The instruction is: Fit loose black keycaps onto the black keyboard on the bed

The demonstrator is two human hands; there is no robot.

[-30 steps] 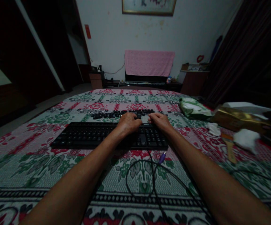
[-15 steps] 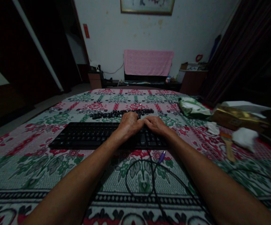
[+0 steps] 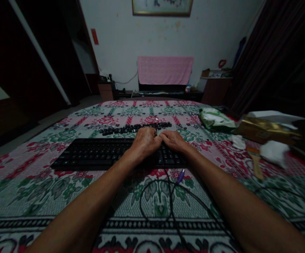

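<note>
A black keyboard (image 3: pixel 89 153) lies flat on the patterned cloth in front of me. My left hand (image 3: pixel 146 140) is closed over its right part, fingers curled down and mostly hidden behind the knuckles. Against it, thumbs meeting, my right hand (image 3: pixel 173 140) is also closed, above the number keys (image 3: pixel 170 157). What the fingertips grip is out of sight. Just beyond the keyboard, several loose black keycaps (image 3: pixel 120 130) lie in an uneven row. The keyboard's cable (image 3: pixel 171 200) loops between my forearms, with a purple plug (image 3: pixel 180 176) near the front edge.
To the right lie a wooden-handled brush (image 3: pixel 256 165), crumpled white tissue (image 3: pixel 273 151), a smaller tissue wad (image 3: pixel 238 142), a green and white tissue pack (image 3: pixel 215 120) and a gold box (image 3: pixel 267 130). Farther back, a pink cloth (image 3: pixel 165 70) hangs over a screen.
The view has shifted slightly. Both hands stay together over the right part of the keyboard, and the keyboard's left end appears tilted a little nearer to me.
</note>
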